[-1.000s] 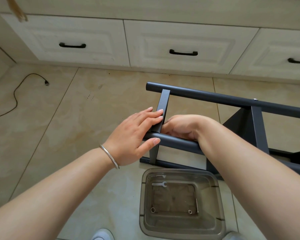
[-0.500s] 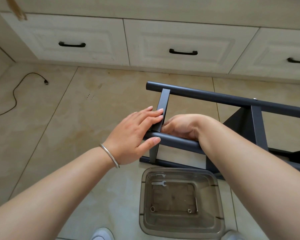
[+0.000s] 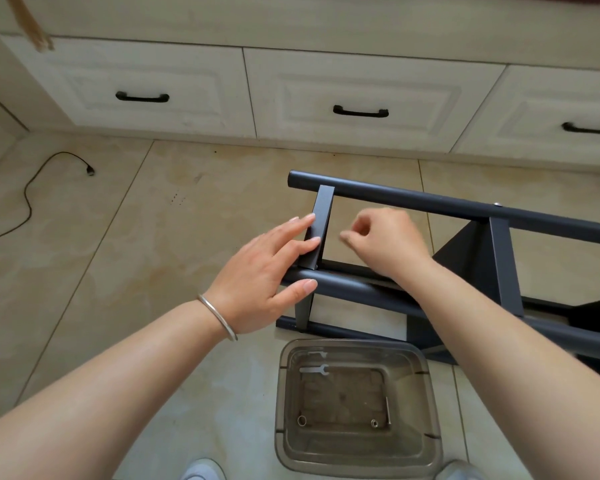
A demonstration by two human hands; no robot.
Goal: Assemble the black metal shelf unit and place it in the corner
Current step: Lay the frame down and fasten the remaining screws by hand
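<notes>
Shelf unit (image 3: 430, 209) lay on its side before the drawers, partly assembled | my left hand (image 3: 267, 271) pressed flat on its crossbar (image 3: 321, 226) | right hand (image 3: 385, 240) beside crossbar, fingers curled, contents unclear | corner placement remained.

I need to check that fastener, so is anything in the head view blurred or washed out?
Head view: right hand motion-blurred, so whatever its fingertips pinch is unreadable; left hand, crossbar and clear bin are sharp; wide-angle bending at the edges; soft, even light.
</notes>
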